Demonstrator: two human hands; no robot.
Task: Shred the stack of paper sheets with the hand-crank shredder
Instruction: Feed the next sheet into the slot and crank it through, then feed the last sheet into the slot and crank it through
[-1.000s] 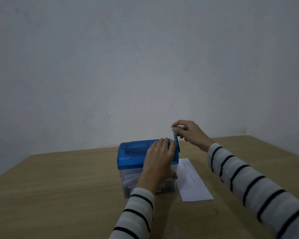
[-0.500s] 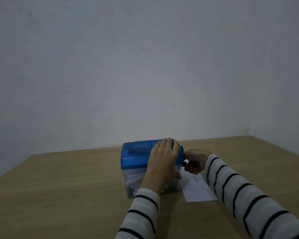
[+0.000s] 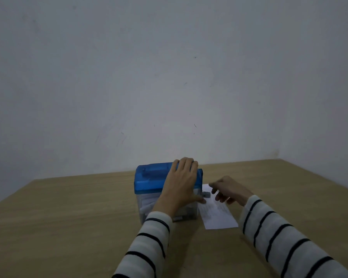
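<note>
A small hand-crank shredder stands on a wooden table, near the far edge and close to a pale wall; it has a translucent blue lid over a clear bin in which pale paper scraps show. The left hand lies flat over the right part of the blue lid, its fingers straight and close together, the tips reaching the lid's far edge and the thumb running down the clear right side of the bin. Just right of the bin, low on its side, a small grey crank knob sticks out. The right hand is beside that knob, its fingers loosely spread and slightly bent; they appear just clear of the knob, though motion blur makes it hard to say whether a fingertip touches. Beneath this hand, flat on the table and just right of the shredder, lies a white printed sheet of paper, its far end hidden by the hand. Both forearms wear white sleeves with dark stripes.
</note>
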